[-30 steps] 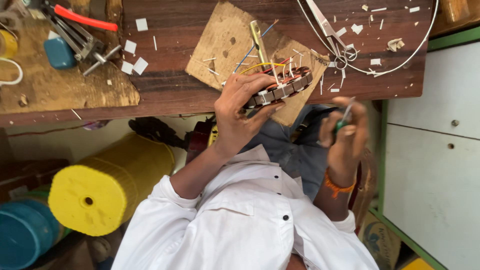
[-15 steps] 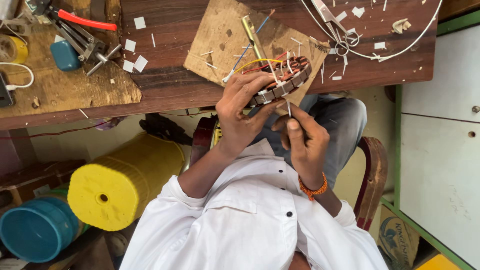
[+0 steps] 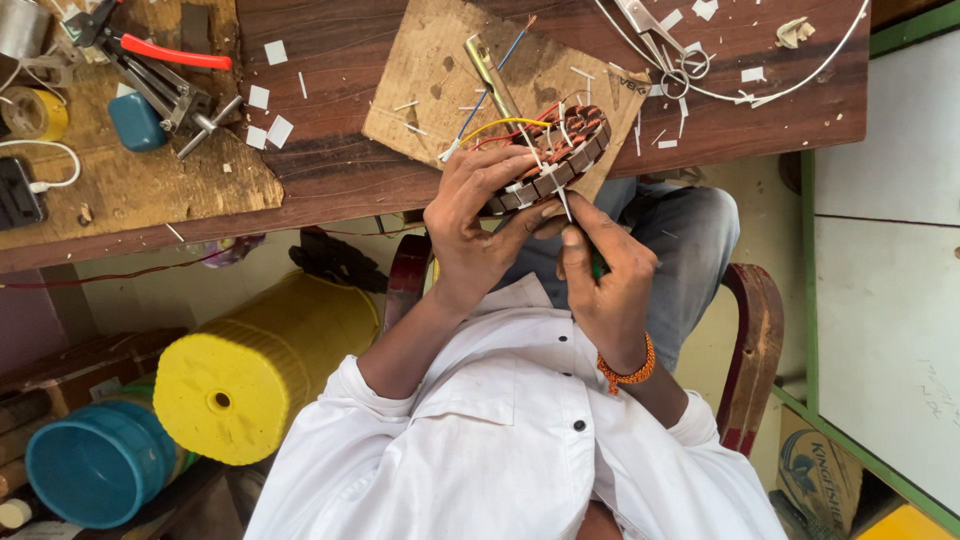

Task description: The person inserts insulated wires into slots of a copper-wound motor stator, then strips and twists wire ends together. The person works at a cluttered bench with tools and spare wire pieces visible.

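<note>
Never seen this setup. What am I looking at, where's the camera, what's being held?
There is no machine here: a person works with two bare hands. The single camera sits on their head and looks down, so the white shirt fills the bottom and the wooden table runs across the top.

The left hand grips a round motor stator with copper windings and coloured wires, held just above the table edge. The right hand, with an orange bracelet, seems to pinch a thin white strip against the stator's rim.

On the table lie a cardboard sheet, red-handled pliers, scissors, a white cable, a yellow tape roll and white paper scraps. Below the table stand a yellow drum and a blue bucket.
</note>
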